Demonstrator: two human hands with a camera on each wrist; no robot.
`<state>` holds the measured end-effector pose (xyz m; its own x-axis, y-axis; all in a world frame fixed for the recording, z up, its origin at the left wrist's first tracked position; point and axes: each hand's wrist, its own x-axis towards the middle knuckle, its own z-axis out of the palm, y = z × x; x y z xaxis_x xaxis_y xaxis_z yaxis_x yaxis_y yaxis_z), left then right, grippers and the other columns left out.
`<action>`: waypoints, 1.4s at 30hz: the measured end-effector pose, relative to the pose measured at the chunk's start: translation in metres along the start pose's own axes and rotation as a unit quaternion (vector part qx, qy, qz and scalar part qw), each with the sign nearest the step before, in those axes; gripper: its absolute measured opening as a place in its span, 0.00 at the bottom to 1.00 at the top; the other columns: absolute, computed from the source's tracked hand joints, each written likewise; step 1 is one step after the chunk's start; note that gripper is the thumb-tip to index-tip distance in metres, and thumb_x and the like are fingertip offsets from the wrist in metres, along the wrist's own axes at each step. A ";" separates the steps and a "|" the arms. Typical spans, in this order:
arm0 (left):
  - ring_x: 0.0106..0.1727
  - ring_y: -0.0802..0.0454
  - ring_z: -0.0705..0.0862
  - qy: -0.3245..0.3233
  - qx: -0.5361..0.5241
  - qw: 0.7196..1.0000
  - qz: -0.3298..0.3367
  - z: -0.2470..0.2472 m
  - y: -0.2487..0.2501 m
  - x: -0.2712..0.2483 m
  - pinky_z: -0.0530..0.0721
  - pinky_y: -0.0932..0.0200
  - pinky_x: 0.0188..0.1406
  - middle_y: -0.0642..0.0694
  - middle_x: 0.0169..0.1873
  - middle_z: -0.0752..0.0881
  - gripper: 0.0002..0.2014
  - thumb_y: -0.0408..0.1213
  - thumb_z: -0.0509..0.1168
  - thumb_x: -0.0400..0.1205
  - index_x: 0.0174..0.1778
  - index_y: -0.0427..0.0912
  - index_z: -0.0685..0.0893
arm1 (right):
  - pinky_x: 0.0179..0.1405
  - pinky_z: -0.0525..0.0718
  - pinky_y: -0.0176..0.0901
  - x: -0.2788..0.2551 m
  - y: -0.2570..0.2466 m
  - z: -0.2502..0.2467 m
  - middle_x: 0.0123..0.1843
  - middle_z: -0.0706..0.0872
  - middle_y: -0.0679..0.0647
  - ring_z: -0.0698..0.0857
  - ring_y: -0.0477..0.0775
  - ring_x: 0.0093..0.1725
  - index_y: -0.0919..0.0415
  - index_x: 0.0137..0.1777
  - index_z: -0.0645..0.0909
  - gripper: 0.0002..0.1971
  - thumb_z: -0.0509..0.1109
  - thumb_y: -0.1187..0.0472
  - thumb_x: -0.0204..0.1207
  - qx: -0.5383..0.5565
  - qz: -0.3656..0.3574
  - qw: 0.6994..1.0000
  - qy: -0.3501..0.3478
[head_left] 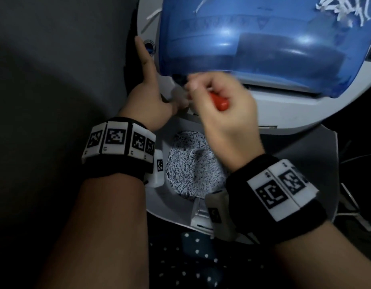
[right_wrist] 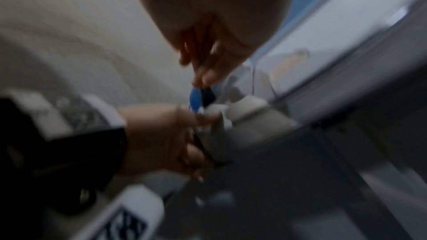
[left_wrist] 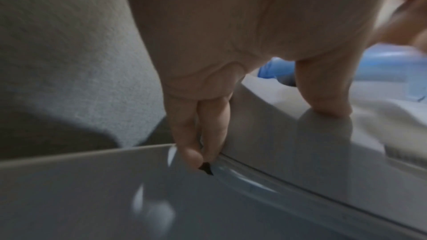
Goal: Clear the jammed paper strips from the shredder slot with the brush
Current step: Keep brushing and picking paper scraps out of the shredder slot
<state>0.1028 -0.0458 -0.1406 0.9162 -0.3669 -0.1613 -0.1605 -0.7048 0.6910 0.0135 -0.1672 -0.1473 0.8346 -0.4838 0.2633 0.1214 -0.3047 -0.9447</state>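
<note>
The shredder head (head_left: pixel 295 109) lies tilted over its bin, a blue see-through cover (head_left: pixel 263 49) on its face. Loose paper strips (head_left: pixel 342 9) cling at the cover's top right. My right hand (head_left: pixel 222 113) grips the brush by its orange handle (head_left: pixel 220 102), working end at the cover's lower left corner; the bristles are blurred and hidden behind my fingers. The right wrist view is blurred, with a dark tip (right_wrist: pixel 209 96) below the fingers (right_wrist: pixel 208 57). My left hand (head_left: pixel 151 101) holds the head's left edge, thumb (left_wrist: pixel 323 98) on top and fingers (left_wrist: pixel 201 134) down its side (left_wrist: pixel 265 143).
Below my hands the grey bin (head_left: pixel 305 153) holds a heap of shredded paper (head_left: pixel 193 163). A dark polka-dot cloth (head_left: pixel 201 257) lies at the bottom. A plain grey surface fills the left side. Thin cables run at the far right.
</note>
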 end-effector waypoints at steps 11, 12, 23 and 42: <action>0.64 0.58 0.78 0.000 -0.006 1.000 -0.012 0.000 0.001 0.000 0.66 0.75 0.54 0.44 0.78 0.74 0.59 0.44 0.72 0.82 0.83 0.46 0.23 | 0.55 0.80 0.38 -0.006 -0.007 0.003 0.46 0.88 0.54 0.86 0.50 0.50 0.63 0.45 0.87 0.06 0.69 0.66 0.80 -0.052 -0.073 0.996 0.003; 0.59 0.64 0.77 -0.001 -0.004 1.000 -0.009 0.000 0.000 -0.001 0.67 0.78 0.50 0.44 0.77 0.74 0.58 0.43 0.71 0.82 0.83 0.46 0.23 | 0.56 0.79 0.36 -0.006 -0.004 0.006 0.47 0.89 0.54 0.85 0.49 0.51 0.63 0.46 0.88 0.06 0.69 0.66 0.80 -0.054 -0.062 0.997 -0.011; 0.53 0.81 0.56 0.000 0.003 1.000 0.002 -0.001 -0.001 0.000 0.54 0.88 0.48 0.67 0.67 0.56 0.59 0.43 0.73 0.81 0.83 0.44 0.24 | 0.54 0.85 0.54 -0.003 -0.002 -0.009 0.47 0.88 0.51 0.88 0.51 0.50 0.60 0.46 0.88 0.07 0.68 0.64 0.81 -0.038 -0.014 0.999 0.007; 0.63 0.70 0.61 0.018 0.014 1.000 -0.003 0.001 -0.004 -0.001 0.56 0.84 0.57 0.75 0.65 0.47 0.58 0.40 0.73 0.82 0.84 0.47 0.25 | 0.36 0.80 0.59 0.016 0.011 -0.089 0.29 0.80 0.67 0.79 0.68 0.32 0.65 0.29 0.73 0.22 0.61 0.52 0.82 -0.061 0.015 0.963 0.261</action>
<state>0.1017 -0.0430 -0.1439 0.9300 -0.3404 -0.1389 -0.1646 -0.7234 0.6705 -0.0196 -0.2509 -0.1360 0.4486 -0.8308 0.3295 0.0120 -0.3630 -0.9317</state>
